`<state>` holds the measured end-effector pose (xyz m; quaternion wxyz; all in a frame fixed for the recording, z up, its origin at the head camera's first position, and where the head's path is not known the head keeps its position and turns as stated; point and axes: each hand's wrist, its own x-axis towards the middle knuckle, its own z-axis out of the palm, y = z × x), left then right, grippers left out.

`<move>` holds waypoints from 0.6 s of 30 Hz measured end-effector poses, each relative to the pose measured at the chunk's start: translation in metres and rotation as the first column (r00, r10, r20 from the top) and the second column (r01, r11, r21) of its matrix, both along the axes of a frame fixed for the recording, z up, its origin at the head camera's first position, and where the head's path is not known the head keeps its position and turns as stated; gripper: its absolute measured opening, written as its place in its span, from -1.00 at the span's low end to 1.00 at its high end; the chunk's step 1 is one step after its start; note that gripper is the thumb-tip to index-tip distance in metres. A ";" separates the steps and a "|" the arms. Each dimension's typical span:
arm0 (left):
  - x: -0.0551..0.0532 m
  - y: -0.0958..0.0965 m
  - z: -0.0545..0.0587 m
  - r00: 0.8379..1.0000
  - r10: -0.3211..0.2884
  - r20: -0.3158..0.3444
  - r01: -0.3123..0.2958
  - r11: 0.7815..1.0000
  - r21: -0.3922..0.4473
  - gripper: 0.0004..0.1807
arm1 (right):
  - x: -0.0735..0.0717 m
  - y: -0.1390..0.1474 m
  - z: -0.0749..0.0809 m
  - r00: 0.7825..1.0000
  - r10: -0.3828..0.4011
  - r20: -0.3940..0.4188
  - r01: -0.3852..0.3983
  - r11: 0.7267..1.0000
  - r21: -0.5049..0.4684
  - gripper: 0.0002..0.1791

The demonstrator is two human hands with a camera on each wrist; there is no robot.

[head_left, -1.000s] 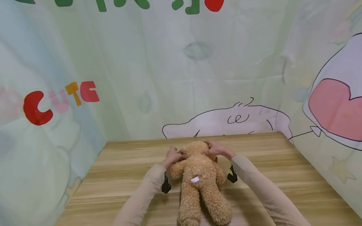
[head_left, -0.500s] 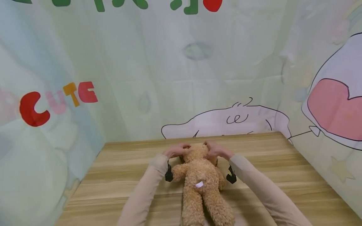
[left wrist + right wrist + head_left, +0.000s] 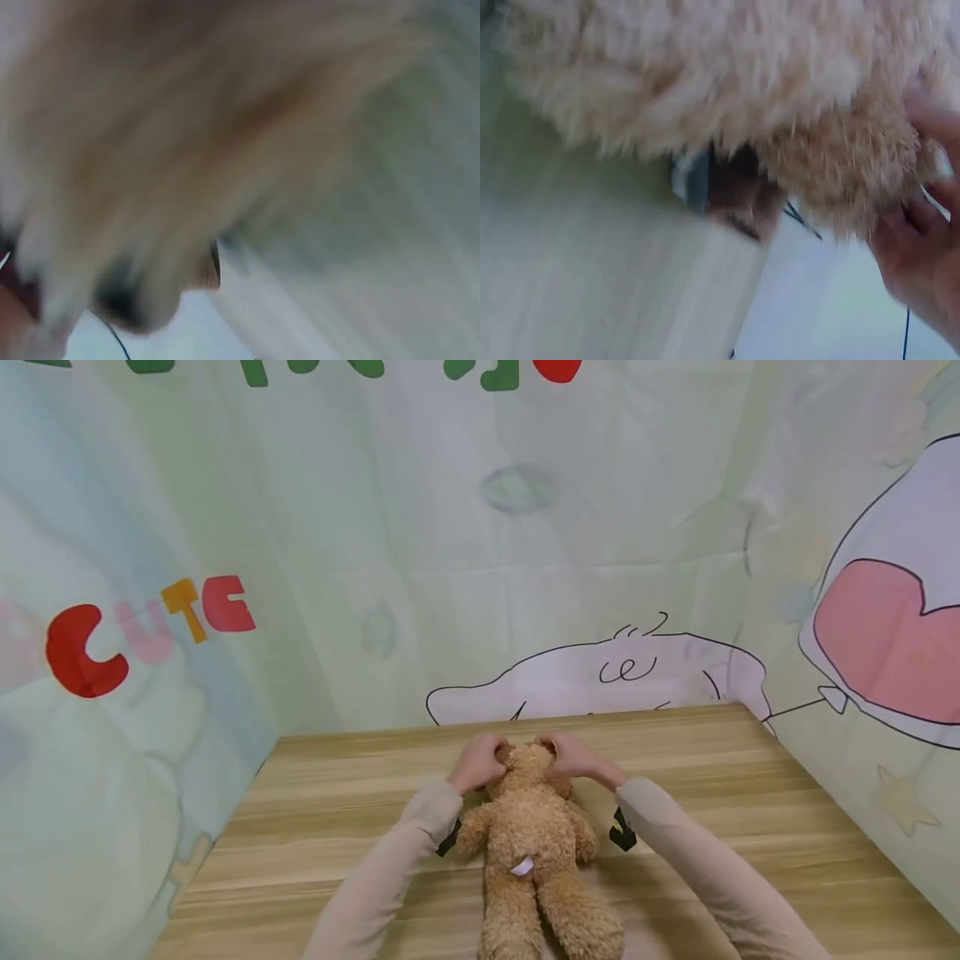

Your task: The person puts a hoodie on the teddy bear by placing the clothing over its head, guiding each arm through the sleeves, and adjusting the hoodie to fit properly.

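Note:
A light brown, curly-furred teddy bear [image 3: 528, 827] lies on the wooden table, its back facing up and its legs pointing toward me. A small white tag [image 3: 522, 866] sticks out low on its back. My left hand [image 3: 478, 763] grips the left side of its head by the ear; in the left wrist view blurred fur [image 3: 195, 142] covers most of the scene. On the opposite side, my right hand [image 3: 576, 756] holds the other ear, and the right wrist view shows its thumb and fingers [image 3: 922, 255] around a furry ear [image 3: 847, 157]. The bear's face is hidden.
The wooden table [image 3: 337, 827] ends at a printed cloth backdrop [image 3: 420, 568] behind and on both sides. Dark wrist devices [image 3: 622, 831] hang beneath the beige sleeves [image 3: 697, 860].
My left hand has moved up and inward from beside the bear's arm to its ear. The right hand keeps its place on the head. The bear's body and tag have shifted slightly toward me.

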<state>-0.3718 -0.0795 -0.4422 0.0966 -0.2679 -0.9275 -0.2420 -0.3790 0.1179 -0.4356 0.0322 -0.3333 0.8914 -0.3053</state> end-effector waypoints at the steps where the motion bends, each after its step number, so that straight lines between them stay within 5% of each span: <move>1: 0.001 0.001 -0.002 0.998 0.027 -0.056 -0.027 1.000 -0.009 -0.78 | -0.001 0.003 0.002 0.999 0.015 0.045 -0.014 1.000 -0.026 -0.64; 5: 0.005 0.005 -0.007 0.960 0.087 -0.266 -0.115 0.989 -0.091 -0.67 | -0.001 0.010 0.007 0.993 0.025 0.119 -0.021 0.999 -0.034 -0.69; 9: 0.009 0.007 -0.009 0.911 0.067 -0.408 -0.150 0.973 -0.176 -0.80 | 0.002 0.000 0.003 0.995 -0.013 -0.100 0.019 0.998 0.065 -0.79; 13: 0.019 0.001 -0.010 0.866 -0.012 -0.500 -0.129 0.961 -0.245 -0.82 | 0.012 -0.018 -0.007 0.927 -0.037 -0.372 0.082 0.991 0.106 -0.88; 16: 0.024 -0.004 -0.012 0.831 -0.089 -0.549 -0.081 0.957 -0.278 -0.81 | 0.020 -0.025 -0.012 0.867 -0.032 -0.497 0.105 0.987 0.121 -0.80; 18: 0.025 -0.008 -0.011 0.878 -0.091 -0.469 -0.033 0.968 -0.250 -0.75 | 0.022 -0.027 -0.015 0.843 -0.011 -0.538 0.085 0.990 0.113 -0.78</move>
